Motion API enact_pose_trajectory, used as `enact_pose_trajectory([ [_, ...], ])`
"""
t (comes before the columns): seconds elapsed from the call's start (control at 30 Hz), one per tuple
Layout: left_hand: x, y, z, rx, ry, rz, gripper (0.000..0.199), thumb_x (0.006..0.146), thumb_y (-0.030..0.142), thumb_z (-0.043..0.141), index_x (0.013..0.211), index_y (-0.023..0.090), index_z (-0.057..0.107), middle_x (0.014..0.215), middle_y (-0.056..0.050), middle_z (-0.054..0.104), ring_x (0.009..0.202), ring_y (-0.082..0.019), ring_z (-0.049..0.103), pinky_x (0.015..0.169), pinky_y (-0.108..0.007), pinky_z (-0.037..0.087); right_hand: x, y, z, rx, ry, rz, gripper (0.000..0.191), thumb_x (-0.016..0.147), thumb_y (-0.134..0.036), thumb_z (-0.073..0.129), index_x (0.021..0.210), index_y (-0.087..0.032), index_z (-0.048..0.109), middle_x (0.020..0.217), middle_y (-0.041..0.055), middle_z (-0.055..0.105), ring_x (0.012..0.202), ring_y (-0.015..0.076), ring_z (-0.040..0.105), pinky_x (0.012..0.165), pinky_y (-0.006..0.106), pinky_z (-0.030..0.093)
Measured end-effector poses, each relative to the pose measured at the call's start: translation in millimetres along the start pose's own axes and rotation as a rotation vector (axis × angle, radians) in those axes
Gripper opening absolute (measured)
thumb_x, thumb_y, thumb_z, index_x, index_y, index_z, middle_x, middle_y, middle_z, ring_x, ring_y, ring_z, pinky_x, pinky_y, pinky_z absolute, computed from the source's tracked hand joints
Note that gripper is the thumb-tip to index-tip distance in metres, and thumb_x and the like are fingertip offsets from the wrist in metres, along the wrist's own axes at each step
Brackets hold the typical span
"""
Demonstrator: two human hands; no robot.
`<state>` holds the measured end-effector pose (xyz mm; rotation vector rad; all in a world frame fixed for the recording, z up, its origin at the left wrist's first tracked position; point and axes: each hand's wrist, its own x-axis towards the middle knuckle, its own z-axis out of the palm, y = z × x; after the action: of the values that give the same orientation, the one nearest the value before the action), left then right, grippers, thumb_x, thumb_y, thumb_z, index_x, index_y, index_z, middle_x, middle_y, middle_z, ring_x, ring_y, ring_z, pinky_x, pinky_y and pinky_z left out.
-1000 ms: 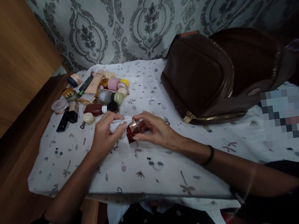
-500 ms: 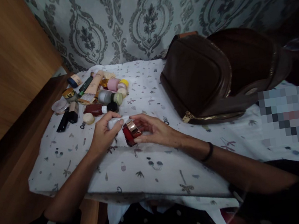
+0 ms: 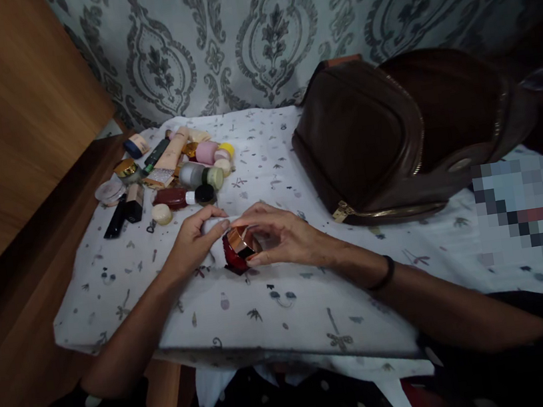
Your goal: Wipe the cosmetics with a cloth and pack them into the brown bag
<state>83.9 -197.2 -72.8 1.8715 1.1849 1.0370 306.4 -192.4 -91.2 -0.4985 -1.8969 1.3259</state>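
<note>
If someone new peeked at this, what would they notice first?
Probably the big brown bag on the right. Next, the shiny red container with a coppery cap, near the middle, held by the right hand against a white cloth in the left hand. Then the jumble of small bottles and tubes beyond the left hand.

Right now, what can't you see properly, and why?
In the head view:
- White cloth: mostly covered by the left hand.
- Red jar: lid partly hidden by the right hand.
- Peach tube: any writing is too small.
- Pixelated patch: blurs whatever lies there.
</note>
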Motion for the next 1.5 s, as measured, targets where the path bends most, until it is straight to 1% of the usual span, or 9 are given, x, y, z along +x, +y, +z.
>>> enact_pose_trajectory([
  [0.1,1,-2,0.0,-0.026,-0.023,-0.002,0.022,0.084,0.042,0.064,0.087,0.02,0.066,0.083,0.0,0.065,0.084,-0.019,0.06,0.081,-0.029,0.048,1,1,-5,0.003,-0.053,0.042,0.055,0.073,-0.031,0.086,0.125,-0.028,0.067,0.113,0.0039,0.063,0.099,0.017,0.067,0.089,0.037,0.059],
  [0.27,2,-2,0.4,-0.099,-0.061,-0.054,0.027,0.083,0.046,0.066,0.086,0.02,0.066,0.082,0.0,0.064,0.081,-0.018,0.06,0.077,-0.029,0.049,2,7,-7,0.222,-0.041,0.175,0.06,0.066,-0.033,0.089,0.121,-0.025,0.068,0.112,0.0048,0.07,0.103,0.0188,0.068,0.082,0.033,0.06],
  [0.47,0,-4,8.2,-0.399,-0.043,-0.259,0.031,0.082,0.05,0.069,0.082,0.019,0.064,0.067,0.003,0.059,0.057,-0.012,0.052,0.053,-0.022,0.042,3,2,-2,0.372,0.122,0.187,0.057,0.065,-0.027,0.089,0.118,-0.026,0.067,0.109,0.0018,0.07,0.099,0.016,0.067,0.09,0.033,0.056],
  [0.7,2,-6,13.8,-0.669,0.044,-0.42,0.04,0.069,0.042,0.083,0.091,0.018,0.062,0.071,0.003,0.065,0.056,-0.011,0.058,0.056,-0.021,0.049,5,1,1,0.274,0.288,0.155,0.057,0.063,-0.03,0.09,0.114,-0.025,0.065,0.107,0.0023,0.066,0.104,0.0194,0.064,0.092,0.035,0.054],
  [0.87,1,-4,13.2,-0.595,0.098,-0.299,0.041,0.068,0.039,0.085,0.091,0.018,0.059,0.081,0.003,0.064,0.065,-0.01,0.057,0.061,-0.019,0.049,7,6,2,0.2,0.365,0.122,0.058,0.061,-0.032,0.091,0.111,-0.025,0.062,0.105,0.0033,0.067,0.101,0.0201,0.065,0.085,0.035,0.056],
  [1.0,-1,-5,11.0,-0.508,0.069,-0.201,0.031,0.078,0.037,0.076,0.094,0.019,0.058,0.084,0.003,0.061,0.07,-0.011,0.055,0.064,-0.019,0.046,7,9,1,0.156,0.401,0.151,0.059,0.061,-0.033,0.09,0.11,-0.023,0.06,0.102,0.0035,0.068,0.095,0.0196,0.067,0.079,0.033,0.057],
  [1.13,-1,-4,9.0,-0.343,0.039,-0.044,0.023,0.081,0.033,0.07,0.095,0.018,0.058,0.09,0.001,0.06,0.082,-0.014,0.056,0.075,-0.022,0.045,5,7,1,0.127,0.458,0.188,0.055,0.063,-0.036,0.089,0.108,-0.023,0.061,0.103,0.0035,0.069,0.096,0.0204,0.068,0.082,0.036,0.059],
  [1.3,1,-6,6.7,-0.11,0.015,0.171,0.023,0.084,0.032,0.064,0.1,0.017,0.059,0.099,-0.004,0.063,0.1,-0.021,0.059,0.094,-0.032,0.045,5,9,1,0.269,0.507,0.232,0.047,0.068,-0.042,0.087,0.104,-0.025,0.061,0.1,0.0018,0.072,0.086,0.0191,0.072,0.074,0.035,0.062],
  [1.5,-1,-11,6.4,-0.012,-0.03,0.208,0.026,0.087,0.033,0.058,0.108,0.017,0.058,0.108,-0.007,0.064,0.106,-0.023,0.06,0.099,-0.037,0.044,7,10,-1,0.44,0.479,0.258,0.033,0.073,-0.042,0.085,0.094,-0.027,0.066,0.103,0.0001,0.075,0.084,0.0166,0.073,0.068,0.029,0.064],
])
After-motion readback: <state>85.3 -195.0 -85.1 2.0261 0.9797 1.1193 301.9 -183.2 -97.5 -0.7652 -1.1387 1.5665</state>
